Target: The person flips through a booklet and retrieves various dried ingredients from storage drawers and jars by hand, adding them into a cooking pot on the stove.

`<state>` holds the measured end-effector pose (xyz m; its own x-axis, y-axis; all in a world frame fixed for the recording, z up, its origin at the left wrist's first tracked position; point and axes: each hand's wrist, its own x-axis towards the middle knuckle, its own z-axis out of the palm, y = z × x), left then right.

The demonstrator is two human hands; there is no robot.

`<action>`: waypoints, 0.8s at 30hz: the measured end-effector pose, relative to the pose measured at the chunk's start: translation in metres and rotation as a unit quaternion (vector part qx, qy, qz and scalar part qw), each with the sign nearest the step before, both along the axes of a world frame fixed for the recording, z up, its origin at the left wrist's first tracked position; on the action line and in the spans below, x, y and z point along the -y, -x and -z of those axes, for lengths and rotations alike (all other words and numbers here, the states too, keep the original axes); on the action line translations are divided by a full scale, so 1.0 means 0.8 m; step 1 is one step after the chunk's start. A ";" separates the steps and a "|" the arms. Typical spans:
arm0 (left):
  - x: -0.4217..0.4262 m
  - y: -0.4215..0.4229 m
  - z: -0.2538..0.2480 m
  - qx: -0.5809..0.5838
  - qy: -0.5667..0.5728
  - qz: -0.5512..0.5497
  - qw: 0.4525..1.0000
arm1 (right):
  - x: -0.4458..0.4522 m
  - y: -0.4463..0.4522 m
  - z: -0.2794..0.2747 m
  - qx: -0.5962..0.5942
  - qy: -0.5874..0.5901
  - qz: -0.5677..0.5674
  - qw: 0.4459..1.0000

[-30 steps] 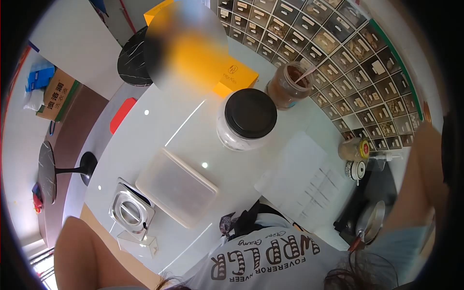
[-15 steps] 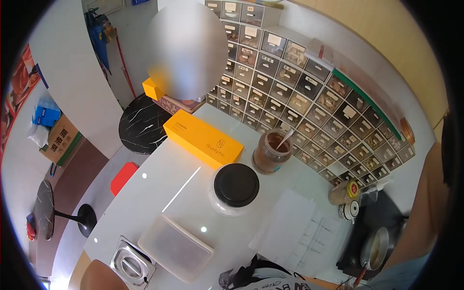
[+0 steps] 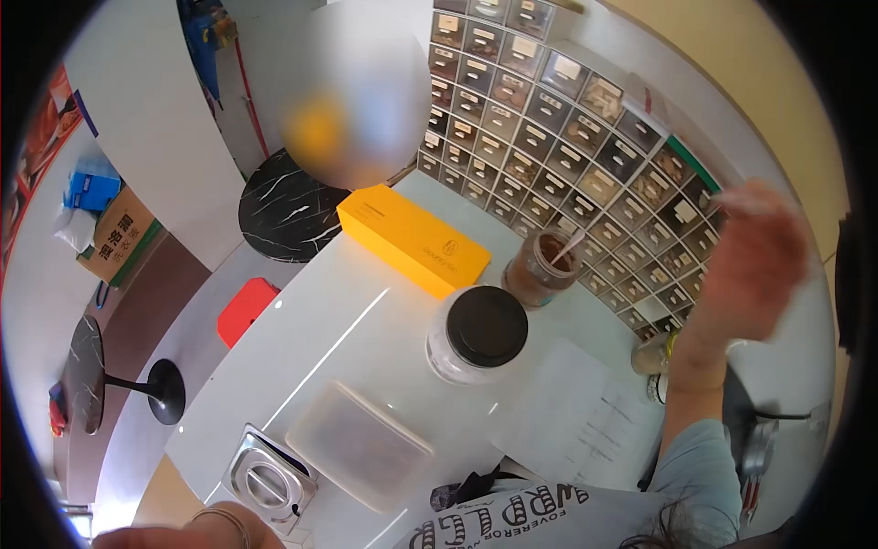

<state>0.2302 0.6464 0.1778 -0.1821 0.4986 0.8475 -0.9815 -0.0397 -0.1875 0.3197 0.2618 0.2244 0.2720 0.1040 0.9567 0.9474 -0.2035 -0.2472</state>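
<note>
we see our right hand point(image 3: 754, 261) raised in front of the wall of drawers point(image 3: 549, 137), too blurred for us to tell whether its fingers are spread or closed. our left hand point(image 3: 137, 539) is cut off by the bottom edge, and we cannot tell its state either; a bracelet point(image 3: 224, 522) circles that wrist. just beyond it, the steel tub point(image 3: 274, 480) sits at the near left of the worktop point(image 3: 320, 329), its lid on.

beside the tub lies a flat plastic box point(image 3: 357, 448). past that, a jar with a black lid point(image 3: 480, 334) stands near an open brown jar point(image 3: 541, 270) with a spoon handle sticking out. our right forearm partly covers a jar with a yellow lid point(image 3: 649, 355) and crosses beside the paper point(image 3: 558, 412). a pan point(image 3: 759, 457) shows at the right. beyond the worktop are a black round table point(image 3: 288, 215) and a red stool point(image 3: 247, 313).

the yellow box point(image 3: 416, 242) bears a round mark over what looks like "bountykin". a cardboard box point(image 3: 119, 233) carries large chinese characters. our shirt point(image 3: 512, 517) shows upside-down letters, seemingly "wrdlgr". the drawer labels are too small to read.
</note>
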 end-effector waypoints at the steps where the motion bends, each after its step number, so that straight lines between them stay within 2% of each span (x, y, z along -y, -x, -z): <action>1: -0.008 -0.004 0.021 0.002 0.003 -0.003 1.000 | -0.005 -0.015 0.023 -0.079 0.023 0.003 0.997; 2: -0.026 -0.001 0.048 -0.119 -0.085 -0.047 0.988 | 0.002 -0.039 0.048 -0.052 0.155 0.094 0.982; 3: -0.043 0.005 0.073 -0.238 -0.169 -0.088 0.952 | 0.002 -0.054 0.067 -0.143 0.267 0.127 0.945; 4: -0.052 0.010 0.089 -0.351 -0.249 -0.126 0.894 | -0.003 -0.073 0.092 -0.199 0.326 0.181 0.906; 6: -0.035 0.030 0.078 -0.539 -0.338 -0.112 0.764 | 0.003 -0.121 0.162 -0.174 0.442 0.234 0.848; 8: -0.060 0.026 0.106 -0.564 -0.431 -0.050 0.702 | 0.035 -0.156 0.239 -0.188 0.531 0.218 0.797; 10: -0.060 0.025 0.115 -0.578 -0.439 -0.030 0.687 | 0.062 -0.165 0.298 -0.240 0.598 0.263 0.718; 11: -0.066 0.027 0.126 -0.570 -0.441 -0.024 0.693 | 0.071 -0.168 0.315 -0.240 0.590 0.282 0.717; 12: -0.077 0.032 0.135 -0.588 -0.455 -0.020 0.668 | 0.079 -0.172 0.326 -0.257 0.628 0.286 0.677; 13: -0.089 0.029 0.140 -0.559 -0.480 -0.026 0.675 | 0.084 -0.175 0.326 -0.273 0.664 0.285 0.635; 15: -0.109 0.030 0.147 -0.528 -0.507 -0.033 0.681 | 0.086 -0.174 0.322 -0.281 0.659 0.294 0.633; 17: -0.126 0.041 0.153 -0.626 -0.499 0.014 0.599 | 0.079 -0.171 0.320 -0.290 0.664 0.283 0.628; 18: -0.139 0.037 0.164 -0.624 -0.501 0.014 0.599 | 0.076 -0.172 0.318 -0.292 0.663 0.284 0.629; 21: -0.156 0.046 0.187 -0.649 -0.487 0.026 0.584 | 0.065 -0.181 0.301 -0.311 0.724 0.274 0.552; 24: -0.174 0.051 0.211 -0.672 -0.472 0.031 0.570 | 0.041 -0.230 0.235 -0.342 0.688 0.281 0.576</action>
<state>0.1895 0.7857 0.0093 0.9406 -0.3255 0.0965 -0.2582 -0.5013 0.8258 0.5039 0.2291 0.0362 0.8963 0.3468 -0.2765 0.4133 -0.8793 0.2369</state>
